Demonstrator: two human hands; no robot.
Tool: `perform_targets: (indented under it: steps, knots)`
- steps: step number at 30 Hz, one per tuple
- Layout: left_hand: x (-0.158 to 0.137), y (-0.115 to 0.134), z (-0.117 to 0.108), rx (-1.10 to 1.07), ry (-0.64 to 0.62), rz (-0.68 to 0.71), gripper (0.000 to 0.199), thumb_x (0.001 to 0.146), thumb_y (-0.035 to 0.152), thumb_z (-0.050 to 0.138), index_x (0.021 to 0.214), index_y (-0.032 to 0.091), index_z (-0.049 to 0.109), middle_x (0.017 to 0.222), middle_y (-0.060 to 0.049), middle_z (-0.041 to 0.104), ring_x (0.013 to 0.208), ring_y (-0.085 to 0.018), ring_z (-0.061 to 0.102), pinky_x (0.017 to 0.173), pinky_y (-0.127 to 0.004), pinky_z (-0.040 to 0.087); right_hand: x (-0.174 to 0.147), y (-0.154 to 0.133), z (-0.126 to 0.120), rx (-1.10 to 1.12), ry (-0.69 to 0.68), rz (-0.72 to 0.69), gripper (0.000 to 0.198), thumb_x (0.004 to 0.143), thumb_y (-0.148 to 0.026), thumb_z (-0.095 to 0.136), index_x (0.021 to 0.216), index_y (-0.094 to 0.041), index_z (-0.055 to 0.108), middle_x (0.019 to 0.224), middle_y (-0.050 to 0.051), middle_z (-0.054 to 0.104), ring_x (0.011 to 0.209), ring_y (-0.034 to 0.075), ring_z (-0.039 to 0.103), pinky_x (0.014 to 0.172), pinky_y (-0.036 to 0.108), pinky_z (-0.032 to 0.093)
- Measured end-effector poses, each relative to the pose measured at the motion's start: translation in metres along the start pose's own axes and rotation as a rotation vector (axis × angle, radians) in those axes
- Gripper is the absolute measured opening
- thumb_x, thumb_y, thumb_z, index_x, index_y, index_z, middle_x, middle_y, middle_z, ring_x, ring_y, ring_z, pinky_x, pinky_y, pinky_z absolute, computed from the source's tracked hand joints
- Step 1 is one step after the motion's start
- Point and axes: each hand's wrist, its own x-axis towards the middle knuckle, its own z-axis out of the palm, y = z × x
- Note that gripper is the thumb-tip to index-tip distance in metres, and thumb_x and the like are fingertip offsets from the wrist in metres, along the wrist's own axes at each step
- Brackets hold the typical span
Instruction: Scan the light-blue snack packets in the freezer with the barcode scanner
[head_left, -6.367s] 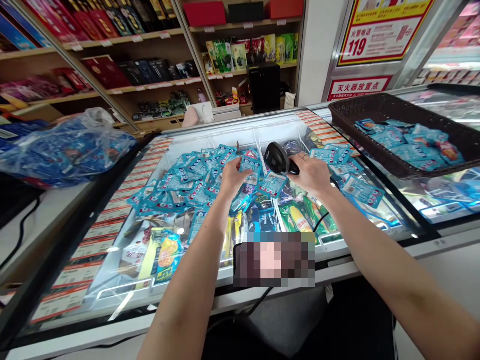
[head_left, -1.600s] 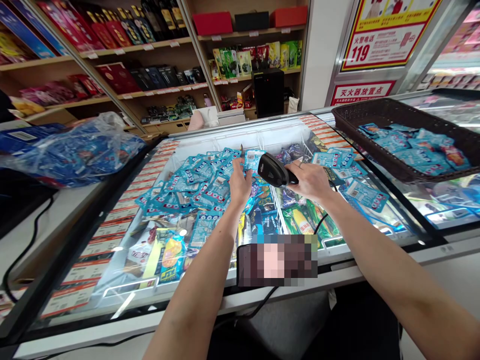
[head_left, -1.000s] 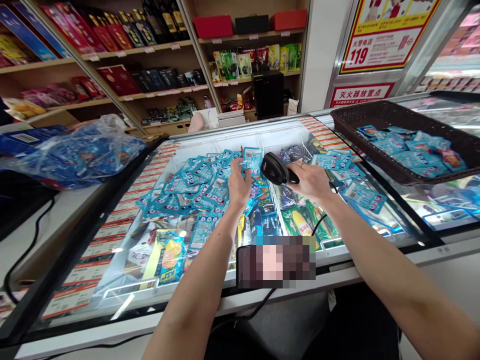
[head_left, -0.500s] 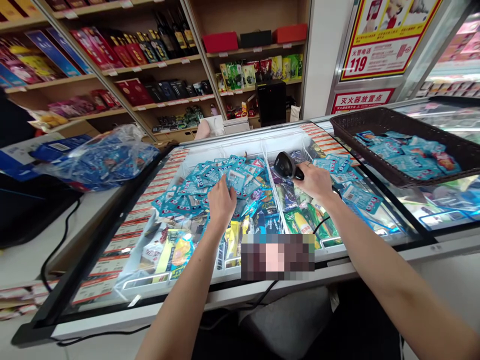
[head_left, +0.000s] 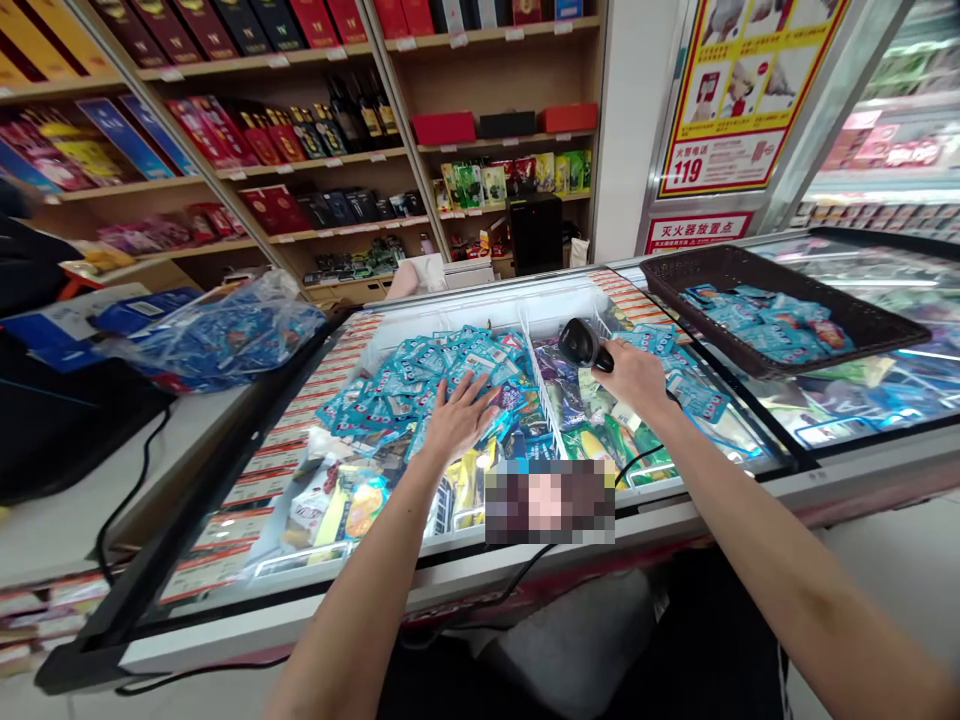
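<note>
My left hand (head_left: 456,420) is spread out over the near edge of a heap of small blue packets (head_left: 405,375), which lies on the glass lid of a chest freezer. Its fingers are apart and hold nothing; whether they press on the packets I cannot tell. In my right hand (head_left: 636,378) is a black barcode scanner (head_left: 579,343), gripped by its handle, its head pointing left toward the heap. More blue packets (head_left: 694,393) lie on the glass beyond and to the right of the right hand.
A dark woven basket (head_left: 795,368) with blue packets stands on the freezer at the right. At the left, a clear plastic bag (head_left: 225,340) of blue packets rests beside the freezer. The scanner's black cable (head_left: 637,458) runs over the front edge. Stocked shelves (head_left: 322,165) stand behind.
My left hand has opened from a bent-finger pose near a packet to spread fingers, slightly nearer to me. The right hand still holds the scanner. The view has tilted up.
</note>
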Motion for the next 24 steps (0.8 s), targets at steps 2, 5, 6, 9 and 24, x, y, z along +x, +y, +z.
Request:
perform_targets:
  steps: [2,5,6,9,24]
  knots:
    - [0.010,-0.004,0.001,-0.007,0.006,-0.005,0.045,0.093,0.046,0.024,0.133,0.038,0.043,0.148,0.005,0.033,0.141,-0.021,0.018,0.115,-0.051,0.008,-0.007,0.010,-0.001,0.005,0.015,0.057,0.032,0.080,-0.041,0.053,0.104,-0.021,0.061,0.098,0.007,0.066,0.084,0.023,0.062,0.068,0.030,0.041]
    - [0.023,-0.001,-0.001,-0.005,0.024,-0.044,0.043,0.092,0.046,0.027,0.126,0.036,0.052,0.145,0.003,0.039,0.140,-0.024,0.023,0.114,-0.056,0.004,-0.012,0.029,-0.003,0.038,0.044,0.159,0.033,0.080,-0.044,0.052,0.101,-0.021,0.062,0.093,0.008,0.067,0.085,0.024,0.062,0.070,0.031,0.042]
    - [0.028,0.003,-0.001,-0.001,0.041,-0.051,0.043,0.092,0.046,0.028,0.124,0.035,0.055,0.144,0.002,0.041,0.139,-0.024,0.024,0.114,-0.057,0.002,-0.012,0.036,-0.004,0.057,0.052,0.197,0.033,0.080,-0.045,0.052,0.099,-0.020,0.063,0.092,0.008,0.067,0.085,0.024,0.062,0.070,0.031,0.042]
    - [0.044,0.028,-0.003,-0.012,0.106,-0.013,0.046,0.091,0.048,0.029,0.126,0.030,0.052,0.144,-0.002,0.040,0.140,-0.024,0.023,0.115,-0.054,0.001,-0.010,0.057,-0.006,0.136,0.080,0.328,0.036,0.078,-0.049,0.052,0.091,-0.019,0.065,0.086,0.010,0.068,0.084,0.026,0.063,0.070,0.032,0.043]
    - [0.173,0.244,0.017,-0.333,-0.100,0.251,0.091,0.070,0.081,0.031,0.146,0.035,0.011,0.156,0.000,-0.003,0.140,-0.037,-0.011,0.109,-0.065,0.006,-0.003,0.160,-0.003,0.901,0.351,0.752,0.040,0.067,-0.053,0.061,0.081,-0.016,0.066,0.059,0.004,0.065,0.045,0.017,0.059,0.046,0.027,0.046]
